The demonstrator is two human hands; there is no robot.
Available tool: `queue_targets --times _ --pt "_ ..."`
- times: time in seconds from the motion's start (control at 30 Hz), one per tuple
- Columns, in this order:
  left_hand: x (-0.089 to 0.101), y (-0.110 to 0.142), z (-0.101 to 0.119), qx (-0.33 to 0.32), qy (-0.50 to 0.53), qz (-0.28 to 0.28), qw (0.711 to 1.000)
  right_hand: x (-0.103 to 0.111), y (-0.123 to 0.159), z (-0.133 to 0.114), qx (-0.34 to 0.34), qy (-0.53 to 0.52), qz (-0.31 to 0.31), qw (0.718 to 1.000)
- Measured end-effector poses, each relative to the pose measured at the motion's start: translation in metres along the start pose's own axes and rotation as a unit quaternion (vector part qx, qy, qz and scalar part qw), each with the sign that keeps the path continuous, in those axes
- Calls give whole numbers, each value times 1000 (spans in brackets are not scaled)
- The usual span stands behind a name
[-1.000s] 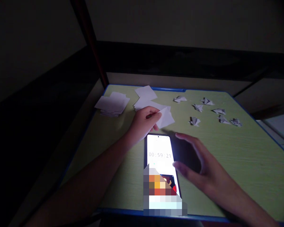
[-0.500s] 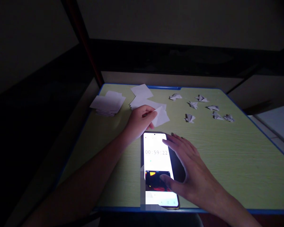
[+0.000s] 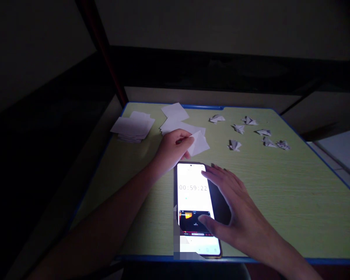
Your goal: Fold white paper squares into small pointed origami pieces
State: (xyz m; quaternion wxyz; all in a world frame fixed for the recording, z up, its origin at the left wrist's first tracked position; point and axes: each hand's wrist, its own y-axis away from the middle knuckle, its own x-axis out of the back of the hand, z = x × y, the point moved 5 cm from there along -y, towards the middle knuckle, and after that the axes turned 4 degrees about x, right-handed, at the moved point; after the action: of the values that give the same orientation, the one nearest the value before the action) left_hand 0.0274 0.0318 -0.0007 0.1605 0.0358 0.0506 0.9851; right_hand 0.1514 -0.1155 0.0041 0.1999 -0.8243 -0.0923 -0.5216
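Observation:
My left hand point(image 3: 175, 147) pinches a small folded sheet of white paper point(image 3: 200, 144) between thumb and fingers, above the table's middle. Just below it lies a phone point(image 3: 192, 200) with a lit screen, showing a timer at 00:59:22 and a dark video panel. Over the phone's right side hovers my right hand point(image 3: 236, 206), fingers spread, with nothing in it. Its thumb is at the video panel; I cannot tell whether it touches the glass. Behind my left hand, loose white sheets point(image 3: 175, 112) lie overlapping.
A stack of white paper point(image 3: 132, 126) sits at the table's back left. Several folded paper figures point(image 3: 235, 145) are scattered at the back right. The pale green table point(image 3: 280, 194) has a blue edge. A white surface point(image 3: 341, 155) stands beyond its right side.
On the phone's video panel, controls and a progress bar now show over the picture. The timer reads the same. Both hands are nearly still.

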Motion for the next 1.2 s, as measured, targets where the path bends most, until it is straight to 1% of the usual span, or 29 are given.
queue_targets --times 0.17,0.4,0.77,0.97,1.2 --pt "0 -1 0 -16 3 0 1000 1 0 1 -6 -20 -5 1000" --pt "1 -1 -1 -16 -8 4 1000 2 1 0 -3 -30 -16 999" --pt "2 -1 -1 -19 -17 -1 1000 3 1 -2 3 -13 -19 1000" --pt "0 -1 -1 -15 -11 -8 1000 1 0 -1 4 1 -22 1000" --pt "1 0 -1 -4 -4 -3 1000 2 1 0 1 -3 -17 1000"
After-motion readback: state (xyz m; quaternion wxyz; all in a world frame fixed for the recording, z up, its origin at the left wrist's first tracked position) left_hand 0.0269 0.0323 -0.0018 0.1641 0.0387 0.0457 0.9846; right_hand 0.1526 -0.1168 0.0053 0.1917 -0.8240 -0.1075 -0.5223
